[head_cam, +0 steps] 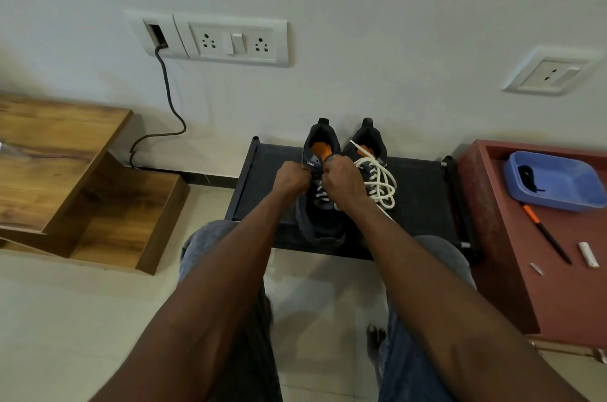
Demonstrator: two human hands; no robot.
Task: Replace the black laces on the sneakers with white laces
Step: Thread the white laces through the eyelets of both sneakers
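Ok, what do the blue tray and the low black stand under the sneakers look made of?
Blue tray: looks like moulded plastic, smooth with rounded corners and a soft sheen. Black stand: matte, dull top, possibly fabric or mesh, on a dark tubular frame with pale end caps; the material isn't certain.

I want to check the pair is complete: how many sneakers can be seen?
2. Both stand side by side on the black bench: the left sneaker under both hands, the right sneaker beside it, with loose white lace on top.

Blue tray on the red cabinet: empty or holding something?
Holding something. The blue tray has a dark lace-like item lying in its left part; the rest of its floor shows bare.
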